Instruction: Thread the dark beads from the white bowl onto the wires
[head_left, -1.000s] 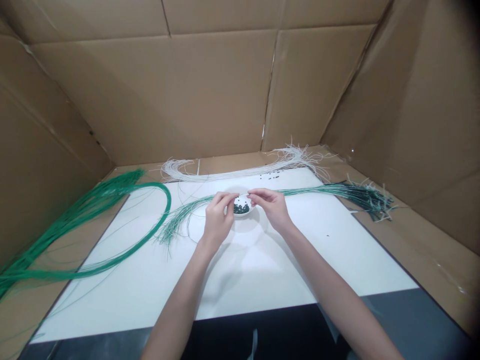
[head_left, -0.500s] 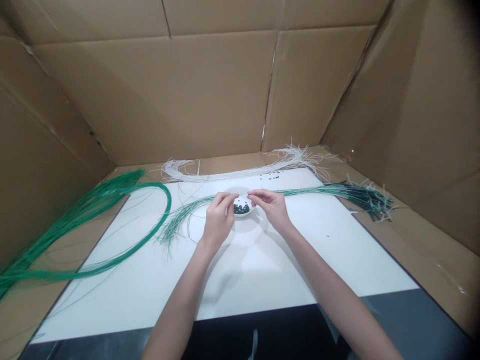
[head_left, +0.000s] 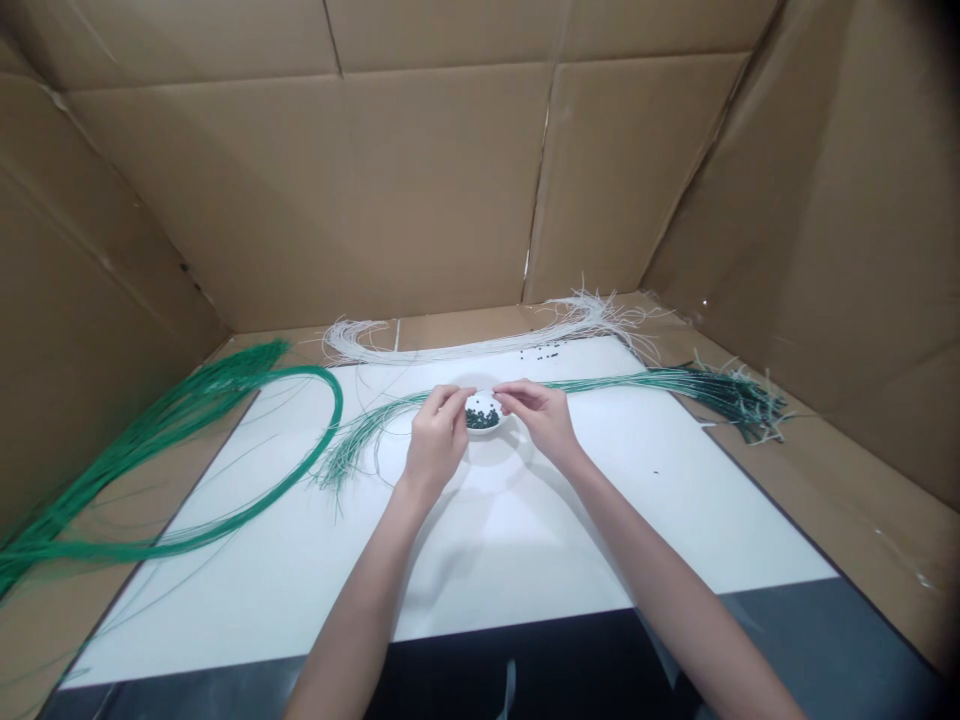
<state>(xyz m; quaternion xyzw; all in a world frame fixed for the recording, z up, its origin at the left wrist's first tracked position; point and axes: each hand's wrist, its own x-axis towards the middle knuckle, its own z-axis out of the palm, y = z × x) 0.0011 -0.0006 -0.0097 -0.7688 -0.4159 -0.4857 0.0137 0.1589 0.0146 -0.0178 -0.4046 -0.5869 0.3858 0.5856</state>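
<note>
Left hand [head_left: 437, 435] and right hand [head_left: 546, 415], fingers pinched closed, any hold too small to tell, are flanking the bowl [head_left: 485, 431] of beads [head_left: 481, 418] on the board [head_left: 510, 560], the right edging slightly leftward since a second ago, so fine fingertip work is seemingly continuing.

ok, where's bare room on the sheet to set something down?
Right of the right forearm, nearer than the dark bundle, bar one speck. Also the sheet between the forearms, toward its near edge. Crowded: far edge, white strands, black bits; left, green loop; centre, left hand and right hand at the bowl.
</note>
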